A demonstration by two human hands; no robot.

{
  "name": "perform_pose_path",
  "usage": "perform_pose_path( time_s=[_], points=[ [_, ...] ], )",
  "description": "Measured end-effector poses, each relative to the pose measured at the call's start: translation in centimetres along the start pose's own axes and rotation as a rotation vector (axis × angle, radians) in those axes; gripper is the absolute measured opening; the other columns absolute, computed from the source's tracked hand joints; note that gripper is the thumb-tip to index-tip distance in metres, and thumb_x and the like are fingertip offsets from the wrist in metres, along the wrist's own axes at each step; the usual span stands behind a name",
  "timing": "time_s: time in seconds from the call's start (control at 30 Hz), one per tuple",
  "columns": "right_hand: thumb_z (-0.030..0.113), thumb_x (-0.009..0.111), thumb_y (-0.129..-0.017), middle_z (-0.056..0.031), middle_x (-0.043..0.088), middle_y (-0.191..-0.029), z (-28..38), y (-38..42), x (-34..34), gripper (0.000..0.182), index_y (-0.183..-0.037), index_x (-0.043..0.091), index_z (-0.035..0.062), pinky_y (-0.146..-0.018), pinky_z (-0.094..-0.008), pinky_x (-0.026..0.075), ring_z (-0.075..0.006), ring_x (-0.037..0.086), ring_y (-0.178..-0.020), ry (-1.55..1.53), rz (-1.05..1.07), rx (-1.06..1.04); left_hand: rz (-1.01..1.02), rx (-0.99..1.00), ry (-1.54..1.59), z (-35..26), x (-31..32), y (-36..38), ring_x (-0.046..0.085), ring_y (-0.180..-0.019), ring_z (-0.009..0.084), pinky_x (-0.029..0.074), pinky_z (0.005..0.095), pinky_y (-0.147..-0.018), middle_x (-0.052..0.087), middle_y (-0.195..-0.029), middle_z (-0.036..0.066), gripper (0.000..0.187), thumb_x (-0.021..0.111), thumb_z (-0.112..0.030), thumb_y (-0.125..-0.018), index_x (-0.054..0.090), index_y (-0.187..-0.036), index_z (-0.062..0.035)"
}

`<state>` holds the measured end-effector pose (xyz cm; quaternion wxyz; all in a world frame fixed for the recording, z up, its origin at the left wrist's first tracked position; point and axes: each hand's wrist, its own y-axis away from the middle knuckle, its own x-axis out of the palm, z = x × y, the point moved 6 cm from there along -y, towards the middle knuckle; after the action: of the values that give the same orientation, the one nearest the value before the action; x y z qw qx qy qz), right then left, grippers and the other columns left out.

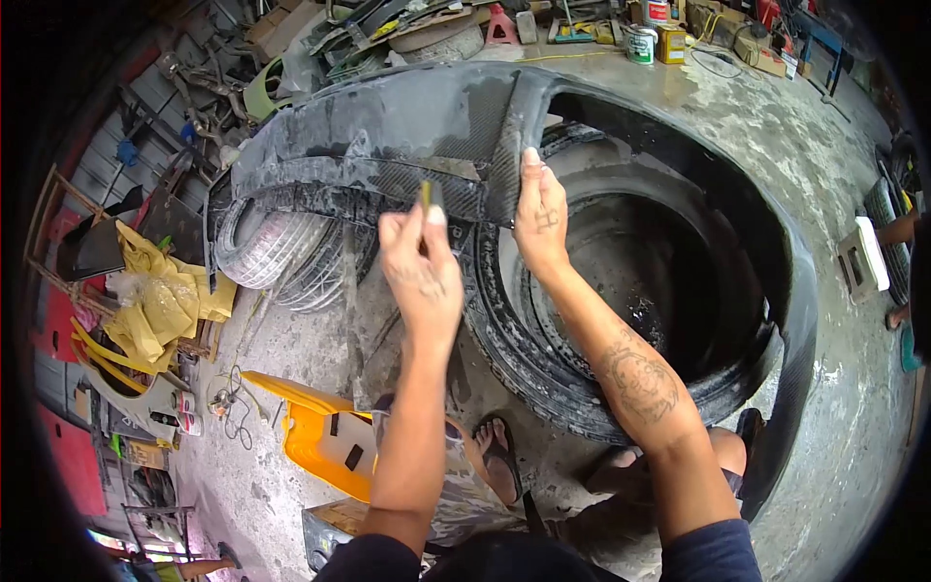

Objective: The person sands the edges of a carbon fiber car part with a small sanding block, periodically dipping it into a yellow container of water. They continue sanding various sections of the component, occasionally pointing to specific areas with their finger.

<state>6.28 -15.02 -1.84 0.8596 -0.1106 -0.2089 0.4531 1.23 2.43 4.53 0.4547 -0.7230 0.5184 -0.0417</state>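
Observation:
A large dark carbon-fibre body panel (388, 121), wet and streaked with pale residue, rests over stacked tyres (504, 339). My left hand (422, 257) is closed in a pinch on a small dark piece with a yellowish edge (427, 194), held over the panel's lower woven strip. Whether the piece touches the strip cannot be made out. To its right, my right hand (542, 213) grips the panel's narrow upright rib, thumb on top and fingers mostly hidden behind it. The panel's curved arch surrounds the tyre opening on the right.
A yellow-orange part (325, 451) lies on the floor near my legs. More tyres (281, 247) stand under the panel's left end. Cans (640, 44) and clutter line the back. Brown paper (155, 301) is at the left. Another person's arm (897, 231) shows at the right edge.

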Motion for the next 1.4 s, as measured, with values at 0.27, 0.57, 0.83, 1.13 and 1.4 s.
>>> perform_pose_path(
  time_s=[0.27, 0.57, 0.83, 1.13, 1.4],
  points=[
    [0.045, 0.043, -0.111, -0.0185, 0.054, -0.067, 1.1, 0.2, -0.6, 0.058, -0.081, 0.056, -0.0035, -0.063, -0.0435, 0.042, -0.0266, 0.049, -0.063, 0.071, -0.007, -0.010, 0.044, 0.274, 0.033, -3.8, 5.9, -0.1, 0.055, -0.084, 0.0313, 0.048, 0.0396, -0.078, 0.049, -0.097, 0.020, 0.036, 0.055, -0.008, -0.103, 0.060, -0.128, 0.0163],
    [0.044, 0.042, -0.111, -0.0218, 0.058, -0.071, 0.2, 0.4, -0.3, 0.058, -0.086, 0.058, -0.0057, -0.065, -0.0446, 0.044, -0.0285, 0.053, -0.066, 0.011, -0.031, 0.029, 0.049, 0.260, -0.014, -3.7, 5.6, 1.2, 0.054, -0.085, 0.0313, 0.047, 0.0408, -0.076, 0.047, -0.095, 0.020, 0.036, 0.055, -0.008, -0.102, 0.060, -0.129, 0.0159],
    [0.046, 0.041, -0.112, -0.0104, 0.052, -0.068, 0.5, 0.0, -0.2, 0.058, -0.087, 0.058, -0.0037, -0.066, -0.0385, 0.044, -0.0172, 0.048, -0.068, -0.005, 0.029, 0.033, -0.093, 0.237, 0.001, -1.4, 4.1, -4.6, 0.054, -0.076, 0.0216, 0.046, 0.0352, -0.070, 0.052, -0.089, 0.011, 0.027, 0.065, -0.013, -0.100, 0.072, -0.121, 0.0036],
    [0.042, 0.044, -0.112, -0.0062, 0.042, -0.063, -0.2, 0.1, -0.3, 0.054, -0.080, 0.051, -0.0006, -0.058, -0.0386, 0.039, -0.0143, 0.042, -0.064, -0.121, 0.055, 0.091, -0.007, 0.258, 0.027, -3.1, 6.3, -0.6, 0.054, -0.082, 0.0266, 0.048, 0.0369, -0.073, 0.049, -0.093, 0.016, 0.037, 0.062, -0.004, -0.099, 0.062, -0.132, 0.0105],
    [0.041, 0.043, -0.112, -0.0075, 0.045, -0.065, -0.9, 0.4, -0.3, 0.053, -0.080, 0.051, -0.0007, -0.059, -0.0377, 0.039, -0.0141, 0.042, -0.066, -0.125, 0.045, 0.060, 0.023, 0.326, 0.008, -3.0, 6.0, 0.2, 0.054, -0.086, 0.0276, 0.048, 0.0390, -0.072, 0.048, -0.097, 0.017, 0.037, 0.059, -0.001, -0.099, 0.061, -0.135, 0.0094]
  ],
)
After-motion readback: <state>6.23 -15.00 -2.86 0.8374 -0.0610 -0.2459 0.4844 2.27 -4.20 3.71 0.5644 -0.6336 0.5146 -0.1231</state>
